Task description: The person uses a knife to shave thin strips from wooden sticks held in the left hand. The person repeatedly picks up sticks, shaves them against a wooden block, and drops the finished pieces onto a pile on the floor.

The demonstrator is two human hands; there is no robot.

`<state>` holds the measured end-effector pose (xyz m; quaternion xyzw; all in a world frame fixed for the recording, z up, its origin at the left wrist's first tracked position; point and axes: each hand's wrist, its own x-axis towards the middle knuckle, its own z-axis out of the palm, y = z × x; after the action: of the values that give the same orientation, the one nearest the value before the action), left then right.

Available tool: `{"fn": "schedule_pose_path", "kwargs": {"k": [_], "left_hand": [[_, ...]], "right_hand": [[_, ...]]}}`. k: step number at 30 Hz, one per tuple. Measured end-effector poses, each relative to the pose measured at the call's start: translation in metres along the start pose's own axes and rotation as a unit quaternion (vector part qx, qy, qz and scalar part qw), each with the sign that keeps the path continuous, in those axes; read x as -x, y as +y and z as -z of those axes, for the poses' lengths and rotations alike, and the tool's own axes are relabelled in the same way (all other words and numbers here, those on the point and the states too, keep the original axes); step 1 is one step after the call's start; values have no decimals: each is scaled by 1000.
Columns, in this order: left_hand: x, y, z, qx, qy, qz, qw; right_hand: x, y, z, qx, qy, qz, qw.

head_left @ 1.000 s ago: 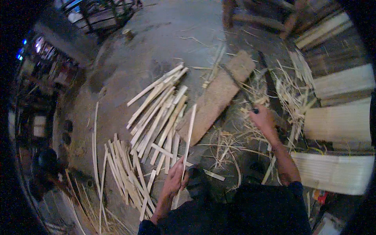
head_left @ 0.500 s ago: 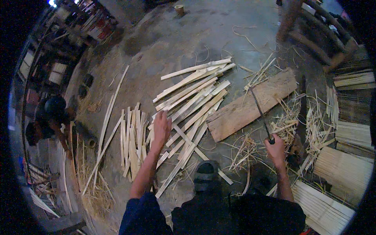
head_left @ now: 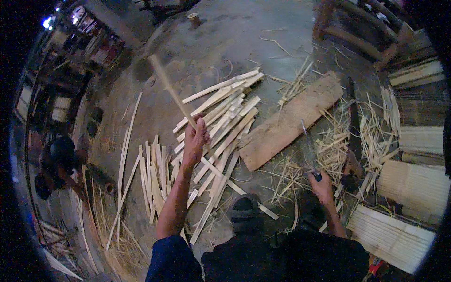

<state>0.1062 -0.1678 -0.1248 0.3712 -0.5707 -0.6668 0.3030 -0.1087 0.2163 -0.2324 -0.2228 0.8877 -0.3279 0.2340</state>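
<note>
My left hand is closed around a pale bamboo strip, which is raised and tilted, its far end blurred. Below and beside it lies a fanned pile of split bamboo strips. A second bundle of strips rests on the floor to its left. My right hand grips a long thin knife by its handle, the blade pointing away from me. Just beyond the blade a thick wooden plank lies slantwise on the floor.
Curly bamboo shavings are heaped right of the plank, near a dark saw-like tool. Slatted bamboo panels lie at the right. A wooden frame stands far right. Another person is at the left. A small cup-like container stands far off.
My left hand has taken a bamboo strip from the pile and lifted it. The knife has come off the plank and nearer to me. The whole view has shifted slightly.
</note>
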Motion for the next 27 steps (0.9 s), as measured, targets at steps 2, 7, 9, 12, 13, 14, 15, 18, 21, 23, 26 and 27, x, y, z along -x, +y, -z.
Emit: {"fn": "schedule_pose_path", "kwargs": {"k": [2,7,9,12,13,14,15,18,21,23,26,27], "left_hand": [[6,3,-28,78,-18,-80,994],[-9,49,-102,216,-12,-164,963],[-24,53,-111,204,-10,-191,960],[-32,34,-138,185,-21,-167,968],[-28,26,-153,180,-27,-141,973],[-21,21,-162,179,10,-131,975],[-19,17,-156,107,39,-246,963],[-12,17,-141,31,144,-418,896],[8,60,-154,57,247,-329,910],[5,63,-149,-39,238,-311,919],[-3,69,-140,167,152,-287,931],[0,73,-138,211,122,-291,925]], "right_hand": [[9,-42,2,-13,-6,1,1000],[11,-40,5,-95,-50,-70,992],[13,-38,10,-165,-75,-76,981],[10,-13,-1,-176,-50,-20,983],[12,-13,0,-170,-35,-7,985],[13,-12,4,-167,-58,-35,984],[16,-23,9,-196,-65,-34,978],[19,-26,11,-246,-113,-38,962],[20,-27,11,-261,-132,-75,953],[15,10,-18,-202,-49,-20,978],[13,26,-37,-170,-12,-2,985],[13,20,-38,-163,-20,-1,986]]}}
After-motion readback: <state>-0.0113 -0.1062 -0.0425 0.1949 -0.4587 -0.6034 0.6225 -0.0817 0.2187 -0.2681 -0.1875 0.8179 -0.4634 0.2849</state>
